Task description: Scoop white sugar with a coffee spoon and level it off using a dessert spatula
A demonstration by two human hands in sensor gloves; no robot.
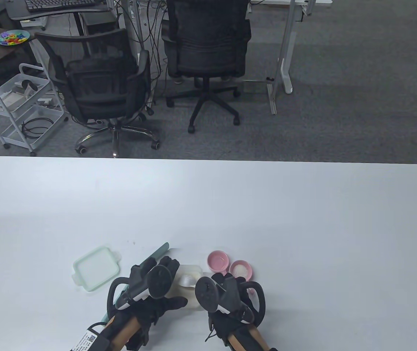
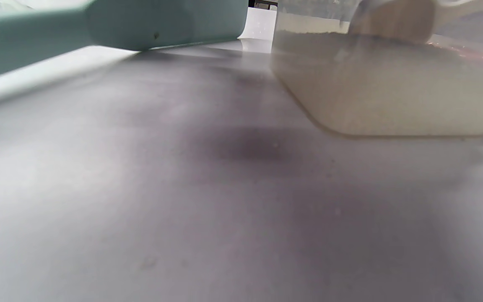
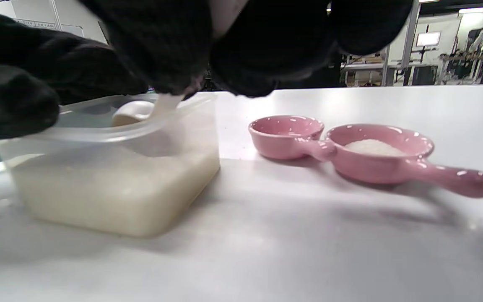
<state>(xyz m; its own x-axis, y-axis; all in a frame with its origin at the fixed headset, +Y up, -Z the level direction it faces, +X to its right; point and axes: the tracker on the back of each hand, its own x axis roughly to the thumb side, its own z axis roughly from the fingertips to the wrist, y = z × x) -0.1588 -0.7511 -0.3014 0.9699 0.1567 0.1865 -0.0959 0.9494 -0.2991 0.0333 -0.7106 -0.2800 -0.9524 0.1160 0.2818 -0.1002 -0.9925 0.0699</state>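
Observation:
A clear tub of white sugar [image 1: 190, 272] stands between my two hands. My right hand [image 3: 178, 86] pinches the handle of the white coffee spoon [image 3: 134, 112], whose bowl is inside the tub [image 3: 115, 184] just above the sugar. My left hand [image 1: 164, 268] holds the mint-green dessert spatula [image 1: 159, 252]; the blade points up and away at the tub's left side, and in the left wrist view the spatula [image 2: 99, 25] hangs just above the table. The trackers hide most of both hands' fingers from above.
Two small pink handled dishes stand right of the tub: the farther one [image 3: 285, 136] empty, the nearer one [image 3: 375, 155] holding sugar. The tub's mint lid [image 1: 97, 268] lies to the left of my left hand. Office chairs stand beyond the table's far edge.

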